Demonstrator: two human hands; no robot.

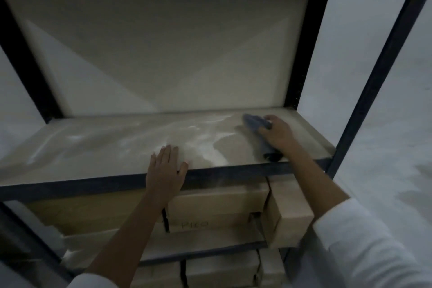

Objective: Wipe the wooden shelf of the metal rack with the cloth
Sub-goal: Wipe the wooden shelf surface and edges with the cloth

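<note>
The wooden shelf (98,147) of the black metal rack (233,172) fills the middle of the head view, pale and streaked with white dust. My right hand (279,135) presses a blue-grey cloth (253,124) flat on the shelf near its back right corner; part of the cloth trails under my wrist toward the front rail. My left hand (167,170) rests flat, fingers apart, on the shelf's front edge near the middle, holding nothing. The picture is dim and slightly blurred.
Black uprights (374,77) frame the rack at right and left, and another shelf runs overhead. Cardboard boxes (219,199) are stacked on the lower shelves below my arms. A pale board backs the shelf. Grey floor lies to the right.
</note>
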